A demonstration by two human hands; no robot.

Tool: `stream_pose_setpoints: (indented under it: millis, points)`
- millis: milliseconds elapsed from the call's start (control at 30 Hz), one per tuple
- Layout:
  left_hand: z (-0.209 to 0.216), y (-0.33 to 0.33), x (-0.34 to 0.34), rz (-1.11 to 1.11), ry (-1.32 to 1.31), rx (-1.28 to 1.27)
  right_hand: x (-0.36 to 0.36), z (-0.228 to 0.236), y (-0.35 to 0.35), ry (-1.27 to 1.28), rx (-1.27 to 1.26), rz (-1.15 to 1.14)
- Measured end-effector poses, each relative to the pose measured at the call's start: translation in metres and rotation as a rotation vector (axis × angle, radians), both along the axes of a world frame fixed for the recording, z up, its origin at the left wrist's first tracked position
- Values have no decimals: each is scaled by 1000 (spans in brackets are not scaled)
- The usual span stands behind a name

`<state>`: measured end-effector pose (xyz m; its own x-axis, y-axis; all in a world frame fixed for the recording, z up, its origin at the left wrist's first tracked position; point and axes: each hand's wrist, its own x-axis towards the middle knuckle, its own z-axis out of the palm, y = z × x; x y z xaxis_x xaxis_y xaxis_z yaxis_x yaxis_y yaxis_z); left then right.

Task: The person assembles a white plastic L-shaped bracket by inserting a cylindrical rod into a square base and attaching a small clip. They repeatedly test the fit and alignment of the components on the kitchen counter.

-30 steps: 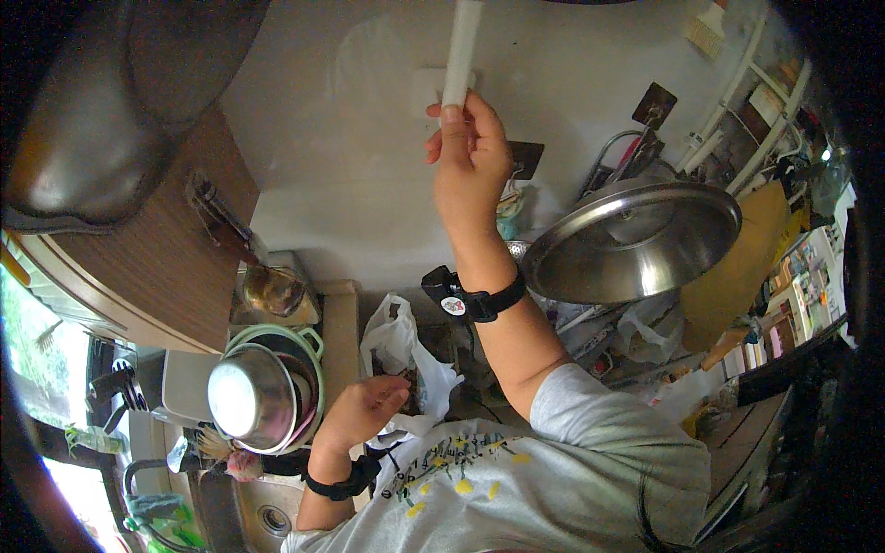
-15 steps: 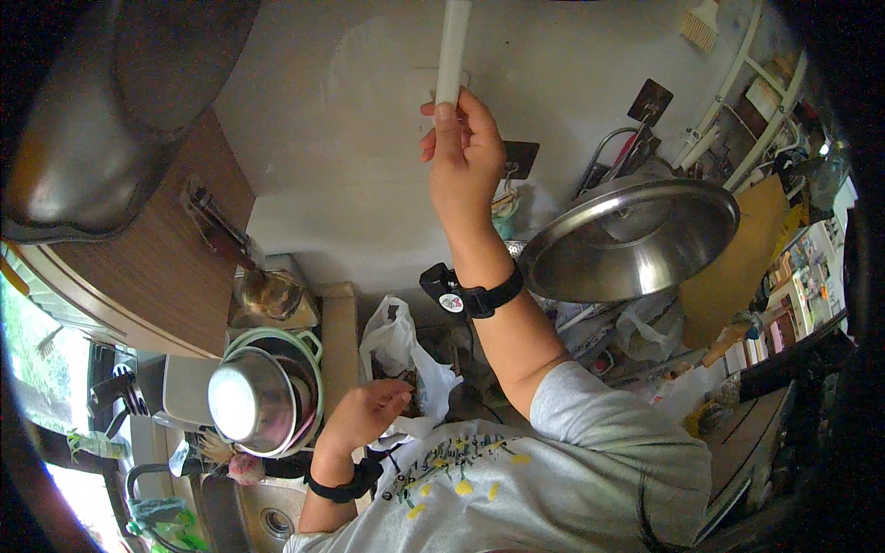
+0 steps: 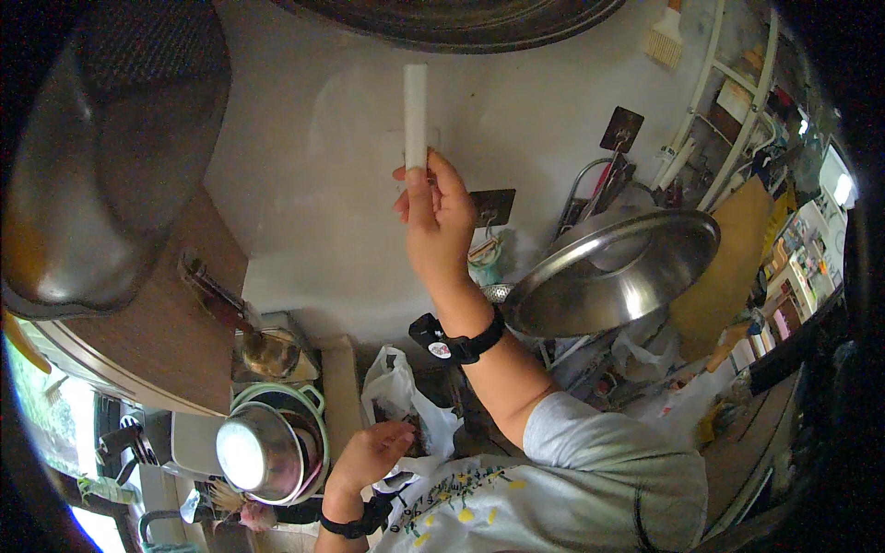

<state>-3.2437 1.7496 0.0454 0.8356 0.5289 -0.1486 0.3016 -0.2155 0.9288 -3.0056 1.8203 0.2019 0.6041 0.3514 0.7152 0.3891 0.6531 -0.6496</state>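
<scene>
My right hand point(image 3: 441, 212) is raised in front of the pale wall, its thumb and fingers pinched round the lower end of a straight white stick point(image 3: 416, 115). The stick stands upright, and its upper end is free. I cannot make out what kind of thing it is. Low in the view, my left hand point(image 3: 369, 453) is held loosely with its fingers stretched out, and nothing shows in it. Just beyond that hand is a white plastic bag point(image 3: 396, 382); whether the fingers touch it I cannot tell. Both wrists wear black bands.
A large steel basin point(image 3: 613, 272) leans at the right, below a black wall hook point(image 3: 622, 129). Stacked bowls point(image 3: 253, 449) stand at the left, under a wooden cabinet point(image 3: 157, 323). A dark round rim point(image 3: 470, 32) shows at the top; a brush point(image 3: 666, 41) hangs upper right.
The whole view has shifted, so things sit lower in it. The white stick's upper end and the dark rim have come into sight. Both hands keep nearly the same pose.
</scene>
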Motion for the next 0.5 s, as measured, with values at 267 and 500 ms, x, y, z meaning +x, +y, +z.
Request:
stream_pose_setpoints:
  millis: [267, 500]
  points:
    - [2, 8, 9, -25, -6, 108, 2, -5, 10, -21, 49, 16]
    - [4, 3, 3, -19, -57, 135, -1, -9, 11, -20, 32, 50]
